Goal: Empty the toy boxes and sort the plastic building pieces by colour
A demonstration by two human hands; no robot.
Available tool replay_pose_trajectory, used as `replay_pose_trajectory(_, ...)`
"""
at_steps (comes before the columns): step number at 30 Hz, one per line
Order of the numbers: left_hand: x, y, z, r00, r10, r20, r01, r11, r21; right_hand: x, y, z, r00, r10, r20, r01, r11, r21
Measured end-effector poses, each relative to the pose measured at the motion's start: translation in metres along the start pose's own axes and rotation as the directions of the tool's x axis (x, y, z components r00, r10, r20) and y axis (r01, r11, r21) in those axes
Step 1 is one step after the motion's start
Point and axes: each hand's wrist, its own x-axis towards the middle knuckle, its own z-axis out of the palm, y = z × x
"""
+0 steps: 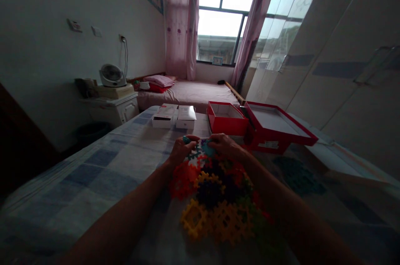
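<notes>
My left hand (182, 149) is closed, thumb and fingers pinching a teal toothed plastic building piece (194, 153). Close beside it, my right hand (225, 144) is closed on a light blue building piece (207, 148), with a purple bit at its edge. Whether the pieces in the two hands touch, I cannot tell. Below both hands lies a pile of similar pieces: red-orange ones (183, 181), dark purple ones (208, 193) and yellow ones (194, 218), several of each. Green pieces (265, 223) lie partly behind my right forearm.
Two white boxes (165, 116) (186, 117) stand beyond my hands. A red open box (227, 123) and a larger red box lid (278, 119) are to their right. Dark green pieces (298, 175) spread right of my forearm. A checked cloth (103, 173) covers the surface.
</notes>
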Motion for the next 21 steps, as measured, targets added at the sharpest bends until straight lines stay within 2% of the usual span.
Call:
replay_pose_trajectory(3, -0.004, -0.001, 0.003, 0.994, 0.058, 0.092, -0.077, 0.974, 0.214, -0.011, 0.0, -0.01, 0.999, -0.004, -0.048, 0.007, 0.998, 0.054)
replay_pose_trajectory(6, -0.008, -0.001, 0.009, 0.975, 0.081, 0.209, -0.163, 0.894, 0.416, -0.028, -0.001, -0.018, 0.998, -0.007, -0.064, 0.015, 0.991, 0.131)
replay_pose_trajectory(8, -0.009, -0.001, 0.013, 0.972, 0.058, 0.228, -0.171, 0.839, 0.516, -0.041, -0.001, -0.021, 0.996, 0.024, -0.082, -0.009, 0.983, 0.181)
replay_pose_trajectory(11, -0.009, -0.004, 0.019, 0.979, 0.075, 0.188, -0.174, 0.787, 0.592, -0.06, 0.002, -0.02, 0.994, 0.081, -0.07, -0.062, 0.967, 0.247)
replay_pose_trajectory(14, -0.008, -0.007, 0.022, 0.978, 0.076, 0.194, -0.171, 0.822, 0.543, -0.074, 0.006, -0.015, 0.989, 0.135, -0.066, -0.109, 0.948, 0.298)
replay_pose_trajectory(18, -0.007, -0.004, 0.023, 0.976, -0.028, 0.215, -0.044, 0.945, 0.325, -0.082, 0.007, -0.009, 0.979, 0.171, -0.107, -0.127, 0.934, 0.335)
replay_pose_trajectory(21, -0.008, 0.006, 0.023, 0.969, -0.075, 0.235, 0.034, 0.984, 0.173, -0.084, 0.006, -0.007, 0.979, 0.16, -0.129, -0.104, 0.928, 0.358)
